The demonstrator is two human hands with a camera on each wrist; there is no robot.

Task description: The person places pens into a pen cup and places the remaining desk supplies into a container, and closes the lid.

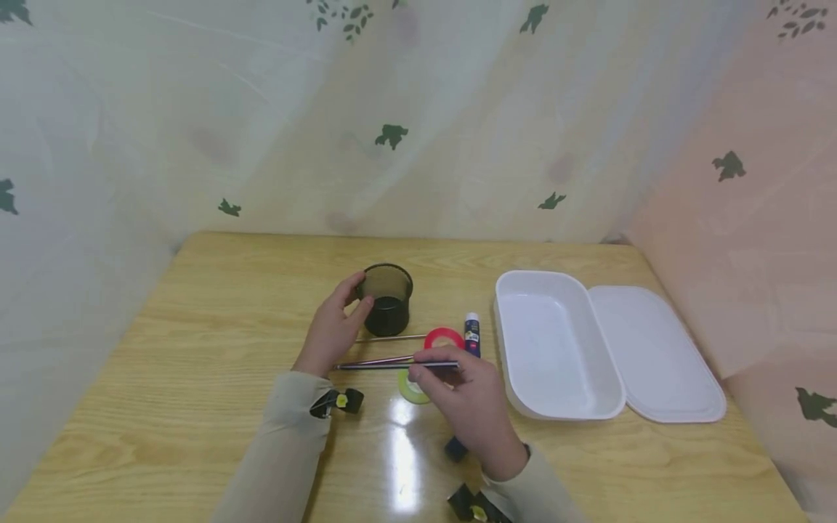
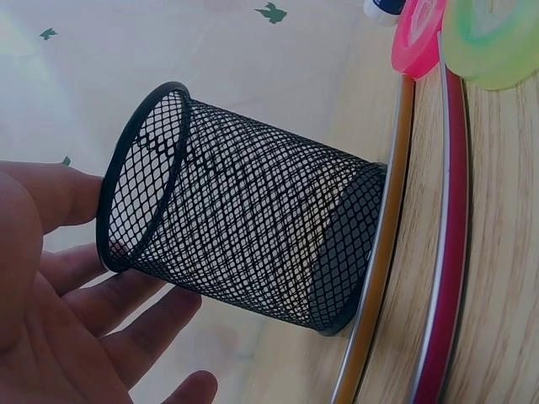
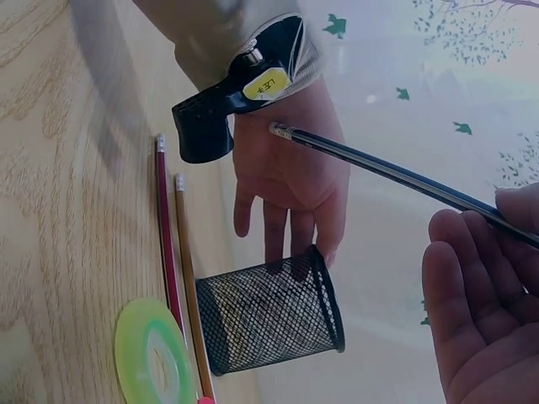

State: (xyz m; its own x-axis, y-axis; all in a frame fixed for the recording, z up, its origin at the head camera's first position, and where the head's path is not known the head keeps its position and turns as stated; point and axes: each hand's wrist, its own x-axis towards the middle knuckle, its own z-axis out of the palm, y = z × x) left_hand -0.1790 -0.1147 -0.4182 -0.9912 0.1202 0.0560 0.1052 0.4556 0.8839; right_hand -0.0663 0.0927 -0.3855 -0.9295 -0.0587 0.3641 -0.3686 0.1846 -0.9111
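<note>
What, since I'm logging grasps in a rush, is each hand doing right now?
Left hand: holding the black mesh cup near its rim.
Right hand: holding a dark pencil, pinched.

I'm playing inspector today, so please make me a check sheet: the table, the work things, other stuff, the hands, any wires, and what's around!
Surface: wood-grain table, shiny, reflecting light.
Job's things: black mesh cup upright; dark pencil held above the table; brown pencil and red pencil lying near the cup.
Clutter: pink tape roll, green tape roll, blue-and-white tube, open white box, white lid beside it.
Hands: left hand holds the cup near its rim; right hand holds the dark pencil.
Cables: nothing seen.
Surroundings: pale backdrop with green prints.
</note>
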